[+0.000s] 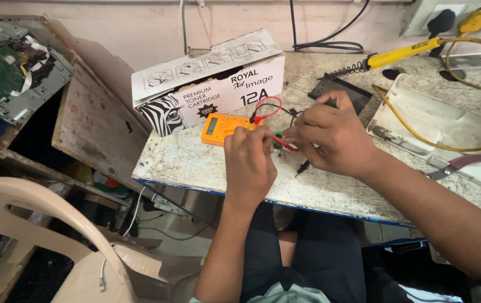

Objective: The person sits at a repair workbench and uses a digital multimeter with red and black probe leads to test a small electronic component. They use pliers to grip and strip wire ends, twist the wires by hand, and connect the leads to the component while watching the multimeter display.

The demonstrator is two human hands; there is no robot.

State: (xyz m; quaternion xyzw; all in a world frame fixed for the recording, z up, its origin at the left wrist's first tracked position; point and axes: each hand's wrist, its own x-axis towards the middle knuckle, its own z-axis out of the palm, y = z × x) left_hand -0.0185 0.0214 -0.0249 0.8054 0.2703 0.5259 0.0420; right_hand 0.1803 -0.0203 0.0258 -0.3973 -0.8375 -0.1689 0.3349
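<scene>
Near the front edge of the workbench (330, 193), the left hand (249, 163) and right hand (330, 137) close together on a red probe (285, 143), pinching it over a small green part (277, 140). The orange multimeter (222, 127) lies just behind, against the white carton (209, 84). This looks like a probing step; a steady tip contact matters next.
</scene>
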